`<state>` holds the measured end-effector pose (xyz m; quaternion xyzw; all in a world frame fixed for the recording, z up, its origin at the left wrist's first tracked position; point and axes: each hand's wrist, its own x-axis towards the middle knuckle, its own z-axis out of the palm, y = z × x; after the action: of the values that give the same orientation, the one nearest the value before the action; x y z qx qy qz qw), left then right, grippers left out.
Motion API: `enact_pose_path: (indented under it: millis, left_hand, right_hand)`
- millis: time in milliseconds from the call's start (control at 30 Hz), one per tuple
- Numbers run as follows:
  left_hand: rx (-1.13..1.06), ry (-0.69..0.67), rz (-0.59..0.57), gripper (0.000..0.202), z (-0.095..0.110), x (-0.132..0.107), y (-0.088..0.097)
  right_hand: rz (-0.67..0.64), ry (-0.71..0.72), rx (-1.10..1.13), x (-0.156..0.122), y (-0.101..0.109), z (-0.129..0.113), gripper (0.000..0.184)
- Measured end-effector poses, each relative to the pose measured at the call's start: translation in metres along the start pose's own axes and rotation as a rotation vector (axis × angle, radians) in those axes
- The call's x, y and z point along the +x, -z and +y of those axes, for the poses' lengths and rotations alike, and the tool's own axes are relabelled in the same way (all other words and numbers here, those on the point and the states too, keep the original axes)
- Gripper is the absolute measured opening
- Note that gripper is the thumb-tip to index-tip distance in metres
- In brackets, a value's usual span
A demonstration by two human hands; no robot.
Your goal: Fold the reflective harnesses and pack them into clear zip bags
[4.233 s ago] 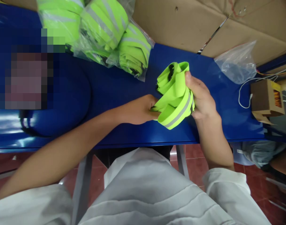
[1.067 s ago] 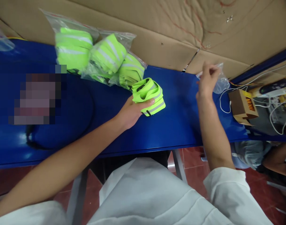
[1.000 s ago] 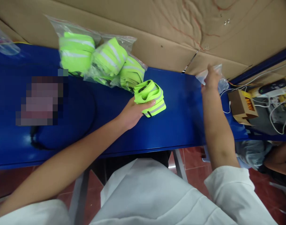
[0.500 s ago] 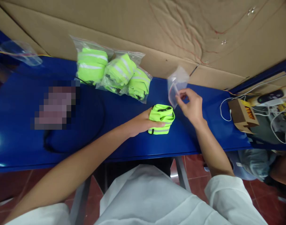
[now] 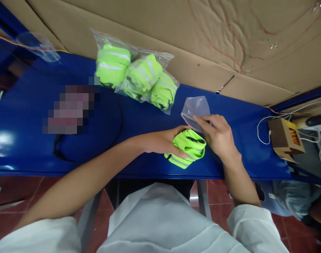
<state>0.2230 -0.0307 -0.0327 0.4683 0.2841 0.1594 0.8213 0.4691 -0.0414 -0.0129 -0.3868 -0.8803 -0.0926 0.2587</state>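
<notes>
My left hand (image 5: 165, 142) is wrapped round a folded neon-green reflective vest (image 5: 185, 158) with grey stripes and black trim, near the front edge of the table. Between the thumb and fingers of my right hand (image 5: 220, 135) is the rim of a clear zip bag (image 5: 196, 107). The bag's mouth faces towards me, right behind the vest, and nothing shows inside it. Further back lie several clear bags, each with a rolled green vest (image 5: 114, 65) in it; they overlap one another against the cardboard.
The blue table (image 5: 150, 121) backs onto a cardboard wall (image 5: 202, 42). At left are a blurred-out object (image 5: 71, 109), a black cable (image 5: 56, 151) and a clear plastic cup (image 5: 39, 45). On the right are a small cardboard box (image 5: 284, 137), white cables, and part of another person (image 5: 297, 196).
My right hand has brought the clear bag down and nearer to the vest, its opening now turned towards me. The vest in my left hand has tilted and shifted slightly closer to the table edge.
</notes>
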Motion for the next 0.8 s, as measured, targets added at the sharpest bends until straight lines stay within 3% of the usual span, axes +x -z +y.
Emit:
enact_pose_path:
  millis: [133, 333, 400, 500, 567, 733, 800]
  left_hand:
    - [-0.069, 0.073, -0.033, 0.080, 0.001, -0.001, -0.001]
    - [-0.098, 0.008, -0.103, 0.051, 0.001, 0.004, 0.003]
    - [-0.106, -0.035, -0.036, 0.051, 0.000, 0.006, 0.003]
    - [-0.126, -0.113, 0.076, 0.059, -0.001, 0.009, 0.003]
    - [-0.137, -0.147, 0.096, 0.060, -0.002, 0.010, 0.002]
    - [0.041, -0.104, 0.085, 0.029, -0.005, 0.008, -0.005]
    - [0.081, -0.116, 0.111, 0.026, -0.006, 0.009, -0.007]
  right_hand:
    - [0.025, 0.065, 0.261, 0.000, 0.002, -0.004, 0.046]
    - [0.125, -0.158, 0.472, 0.006, 0.009, -0.017, 0.032]
    - [0.143, -0.127, 0.477, 0.006, 0.011, -0.022, 0.035]
    - [0.119, 0.031, 0.424, 0.004, 0.010, -0.028, 0.045]
    - [0.120, 0.103, 0.386, 0.003, 0.008, -0.033, 0.047]
    - [0.168, -0.113, 0.398, 0.006, 0.002, -0.047, 0.038]
    - [0.148, -0.138, 0.404, 0.006, 0.001, -0.053, 0.034]
